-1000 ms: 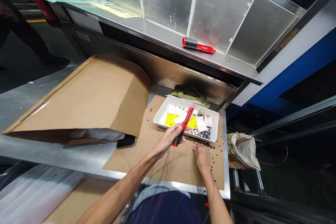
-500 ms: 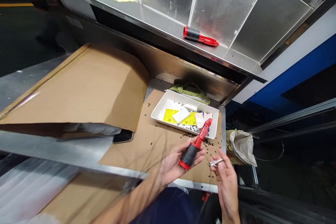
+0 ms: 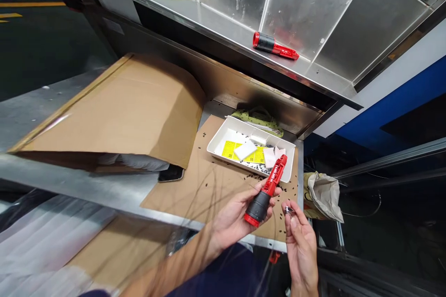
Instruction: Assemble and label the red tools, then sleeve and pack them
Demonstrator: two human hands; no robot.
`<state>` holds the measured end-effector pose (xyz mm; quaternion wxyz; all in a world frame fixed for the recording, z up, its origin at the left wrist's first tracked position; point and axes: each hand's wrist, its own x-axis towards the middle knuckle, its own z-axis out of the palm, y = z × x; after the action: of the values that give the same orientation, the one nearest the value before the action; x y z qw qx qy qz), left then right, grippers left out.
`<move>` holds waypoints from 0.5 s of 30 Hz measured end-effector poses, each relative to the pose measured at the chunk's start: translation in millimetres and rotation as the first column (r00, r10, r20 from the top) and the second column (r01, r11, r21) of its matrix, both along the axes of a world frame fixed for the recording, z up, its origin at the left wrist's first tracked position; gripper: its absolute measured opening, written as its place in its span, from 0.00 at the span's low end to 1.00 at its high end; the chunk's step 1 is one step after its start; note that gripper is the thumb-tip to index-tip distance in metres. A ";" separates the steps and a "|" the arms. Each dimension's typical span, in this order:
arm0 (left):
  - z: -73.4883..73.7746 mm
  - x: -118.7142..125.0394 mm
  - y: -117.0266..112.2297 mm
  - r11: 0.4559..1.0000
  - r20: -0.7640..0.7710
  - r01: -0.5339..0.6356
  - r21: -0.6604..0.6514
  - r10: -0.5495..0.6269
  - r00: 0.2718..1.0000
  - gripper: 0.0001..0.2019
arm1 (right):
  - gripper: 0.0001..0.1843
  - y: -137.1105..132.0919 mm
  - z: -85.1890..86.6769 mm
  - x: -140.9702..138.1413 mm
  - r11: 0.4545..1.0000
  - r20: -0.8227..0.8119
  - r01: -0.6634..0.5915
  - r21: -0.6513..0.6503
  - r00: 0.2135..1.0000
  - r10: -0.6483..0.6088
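My left hand (image 3: 237, 216) is wrapped round a red and black plastic tool housing (image 3: 259, 209), its narrow red end pointing up toward the white tray. To its right, my right hand (image 3: 300, 236) pinches small metal tweezers (image 3: 288, 210), mostly end-on and partly covered by the fingers. Just beyond the hands, the white tray (image 3: 216, 149) holds yellow labels, white pads and many small black pieces. More black pieces (image 3: 251, 177) lie scattered on the cardboard sheet (image 3: 188, 190) around the tray. The held housing overlaps the tray's near right corner in view.
A second red and black housing (image 3: 275, 46) rests on the metal shelf above. On the left stands a large open cardboard box (image 3: 114, 111). Behind the tray is a green patterned pouch (image 3: 258, 120); a paper bag (image 3: 324, 195) hangs beyond the bench's right edge.
The whole view has shifted slightly, so things sit a little farther right. The metal tweezers in my right hand have turned and now show less of their length. My left hand keeps hold of the housing.
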<state>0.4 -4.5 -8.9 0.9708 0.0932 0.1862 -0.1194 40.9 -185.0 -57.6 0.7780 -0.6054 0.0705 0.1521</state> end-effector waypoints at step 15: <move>14.8 -10.6 -7.5 0.998 0.152 -0.001 0.058 -0.008 0.988 0.17 | 0.22 25.4 59.9 -59.3 0.918 0.660 0.294 -0.265 0.750 -0.049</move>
<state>-10.3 -12.0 5.9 0.9789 0.1303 0.1148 -0.1081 -18.4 -159.7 2.2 0.6441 -0.7405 -0.1168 -0.1523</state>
